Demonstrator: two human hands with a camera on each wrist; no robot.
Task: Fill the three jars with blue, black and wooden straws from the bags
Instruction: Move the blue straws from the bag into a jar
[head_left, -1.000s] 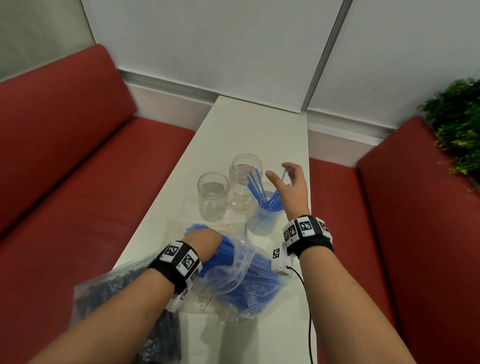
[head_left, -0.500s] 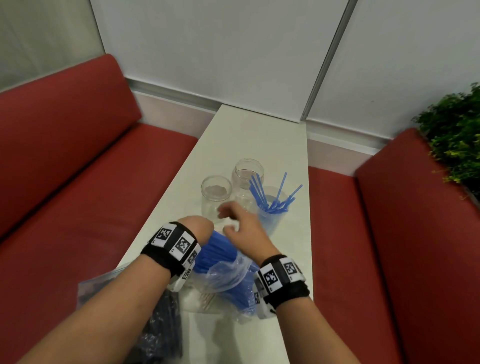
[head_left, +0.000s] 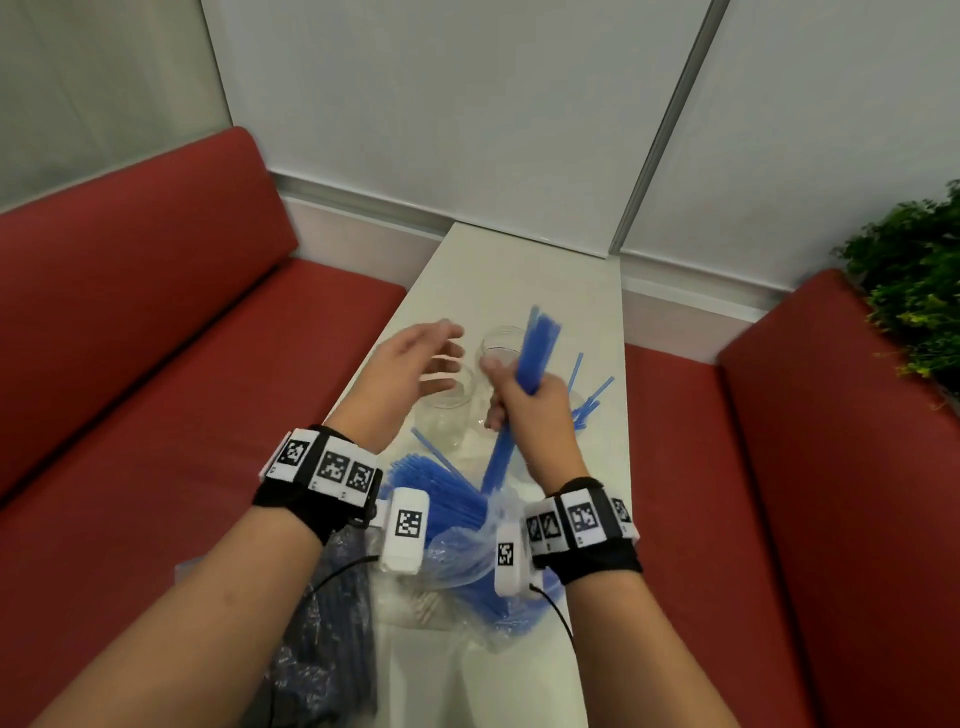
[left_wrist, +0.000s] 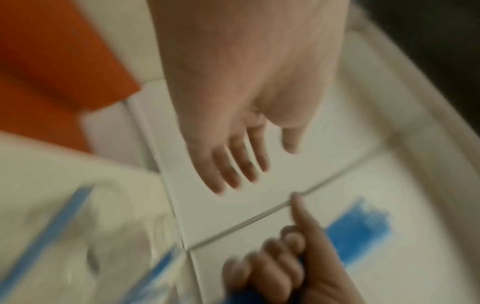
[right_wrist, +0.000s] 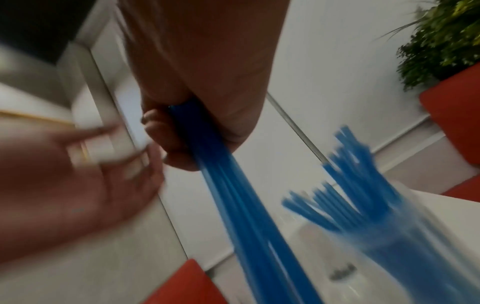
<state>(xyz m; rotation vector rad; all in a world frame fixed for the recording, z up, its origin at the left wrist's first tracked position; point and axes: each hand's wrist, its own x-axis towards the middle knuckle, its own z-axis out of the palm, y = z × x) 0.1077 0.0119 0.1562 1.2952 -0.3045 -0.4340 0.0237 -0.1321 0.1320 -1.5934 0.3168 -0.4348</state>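
My right hand (head_left: 522, 402) grips a bundle of blue straws (head_left: 540, 348) and holds it nearly upright over the table, the lower ends reaching down toward the clear bag of blue straws (head_left: 457, 525). The right wrist view shows the same bundle (right_wrist: 233, 195) running through my fist. My left hand (head_left: 436, 358) hovers open, fingers spread, above the empty left jar (head_left: 444, 415). A second empty jar (head_left: 501, 340) stands behind it. The third jar (right_wrist: 389, 226), partly hidden behind my right hand in the head view, holds several blue straws (head_left: 589, 402).
A bag of black straws (head_left: 332, 623) lies at the table's near left edge under my left forearm. The narrow white table (head_left: 524, 270) runs to the wall between two red benches (head_left: 156, 364). A green plant (head_left: 914, 280) stands at far right.
My right hand came back to the bag, took a bundle of blue straws and lifted it up. My left hand let go of the bag and rose, open, over the jars.
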